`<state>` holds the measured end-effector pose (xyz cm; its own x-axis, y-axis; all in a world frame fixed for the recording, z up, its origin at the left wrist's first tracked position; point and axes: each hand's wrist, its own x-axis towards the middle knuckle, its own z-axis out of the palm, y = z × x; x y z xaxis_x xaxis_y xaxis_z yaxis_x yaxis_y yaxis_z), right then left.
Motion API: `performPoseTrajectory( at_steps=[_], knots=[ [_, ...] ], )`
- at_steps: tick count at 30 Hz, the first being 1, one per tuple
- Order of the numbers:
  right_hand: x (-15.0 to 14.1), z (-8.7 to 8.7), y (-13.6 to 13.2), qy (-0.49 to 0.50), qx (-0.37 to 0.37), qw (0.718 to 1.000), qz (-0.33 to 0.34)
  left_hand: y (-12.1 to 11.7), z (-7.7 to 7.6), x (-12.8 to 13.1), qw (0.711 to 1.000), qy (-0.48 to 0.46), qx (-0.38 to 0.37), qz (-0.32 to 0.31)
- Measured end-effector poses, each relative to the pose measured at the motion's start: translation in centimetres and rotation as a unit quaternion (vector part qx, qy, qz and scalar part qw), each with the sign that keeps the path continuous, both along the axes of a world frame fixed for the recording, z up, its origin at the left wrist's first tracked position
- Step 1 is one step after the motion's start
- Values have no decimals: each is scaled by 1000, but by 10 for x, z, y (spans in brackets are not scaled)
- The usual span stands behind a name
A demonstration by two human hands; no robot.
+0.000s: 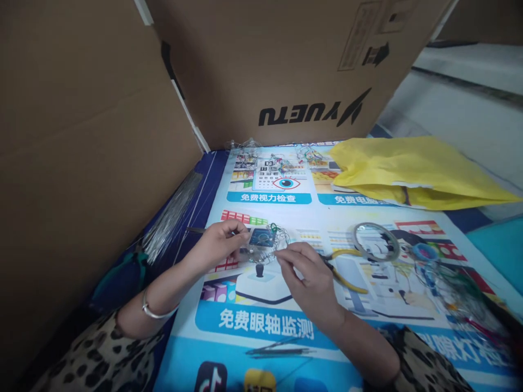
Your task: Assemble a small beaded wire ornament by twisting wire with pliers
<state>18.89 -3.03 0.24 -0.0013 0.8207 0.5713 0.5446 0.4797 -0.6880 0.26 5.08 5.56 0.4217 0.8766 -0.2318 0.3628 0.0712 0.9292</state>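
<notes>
A small ring of thin wire with clear and green beads (283,238) is held up between my two hands over the printed sheet. My left hand (223,243) pinches the left side of the ring with thumb and forefinger. On its lower right side, the fingertips of my right hand (308,275) are closed on the same ring. The exact strand under each fingertip is too fine to make out. Just right of my right hand lie pliers with yellow handles (350,287), their jaws partly hidden behind it.
A tape roll (376,242) lies beyond the pliers. Clear plastic with small coloured pieces (460,294) sits at right. Wire bundles (174,218) and teal-handled pliers (122,277) are left; short dark wires (281,351) lie in front. Beaded wire pieces (281,161), a yellow bag (408,163) and cardboard (229,65) stand behind.
</notes>
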Motion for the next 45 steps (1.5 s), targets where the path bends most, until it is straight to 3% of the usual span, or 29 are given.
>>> performPoseTrajectory(
  at_steps=[11, 34, 45],
  knots=[
    [2, 0, 1, -8, -40, 998, -39, 9, -10, -8, 999, -8, 41, -19],
    [2, 0, 2, -19, -45, 998, -35, 13, -21, -5, 997, 37, 62, -30],
    [2, 2, 1, -20, -45, 998, -32, 13, -29, -8, 989, 57, 125, -48]
  ],
)
